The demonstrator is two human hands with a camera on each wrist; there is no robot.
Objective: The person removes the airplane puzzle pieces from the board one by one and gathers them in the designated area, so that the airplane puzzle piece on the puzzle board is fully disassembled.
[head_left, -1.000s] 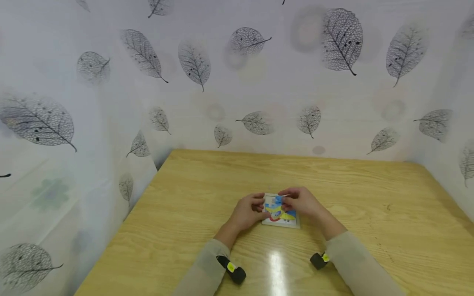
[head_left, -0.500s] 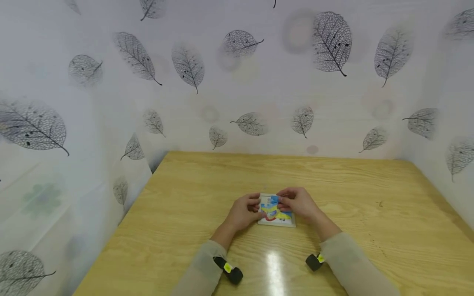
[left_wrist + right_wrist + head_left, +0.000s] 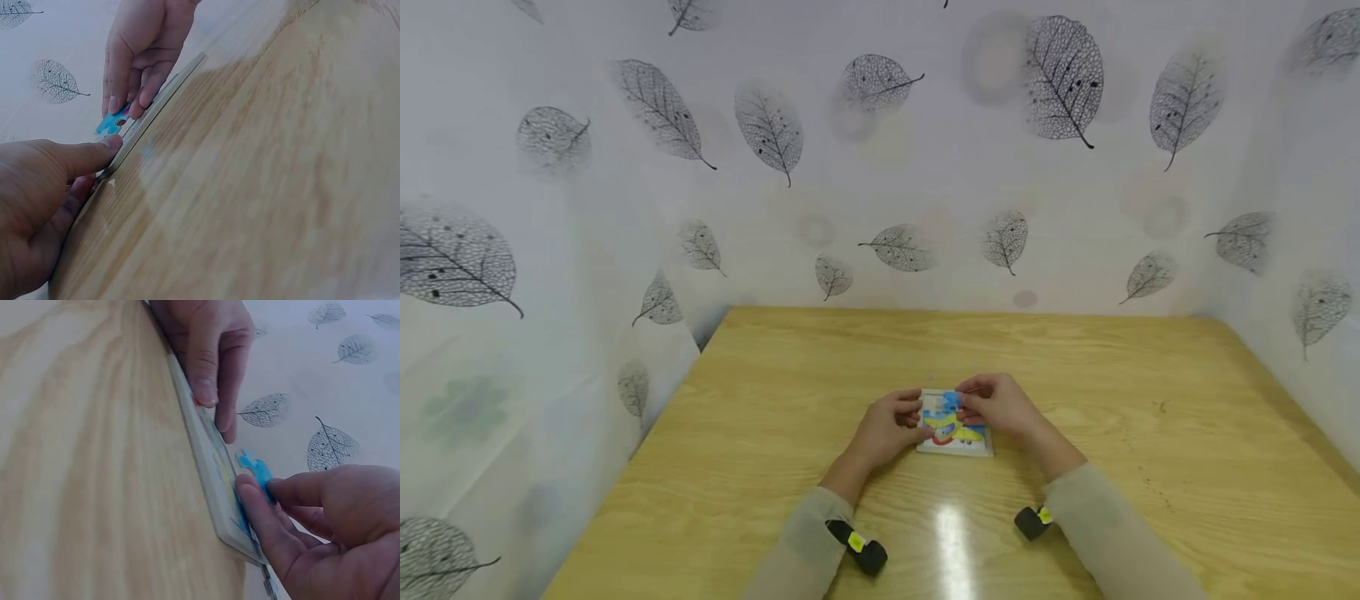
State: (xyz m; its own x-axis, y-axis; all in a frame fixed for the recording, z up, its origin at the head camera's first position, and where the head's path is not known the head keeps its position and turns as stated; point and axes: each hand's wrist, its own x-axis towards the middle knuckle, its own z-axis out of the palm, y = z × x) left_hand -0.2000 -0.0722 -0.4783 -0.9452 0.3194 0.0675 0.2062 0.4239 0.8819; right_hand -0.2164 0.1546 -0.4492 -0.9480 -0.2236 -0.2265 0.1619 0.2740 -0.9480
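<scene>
Little is changing: the right hand (image 3: pixel 1000 406) is still pinching a blue knobbed piece (image 3: pixel 255 467) over the far side of the square puzzle tray (image 3: pixel 955 452), so that piece is apparently staying unseated. The left hand (image 3: pixel 883 429) is clamping the tray's left edge between thumb and fingers, while its pale, straight-edged rim is lying flat on the wood-grained surface (image 3: pixel 820 367).

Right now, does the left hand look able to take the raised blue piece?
Probably yes: the left hand, touching the puzzle frame, has a clear-looking way to the blue piece. But the right hand pinches it, so that grip would likely have to loosen.
</scene>
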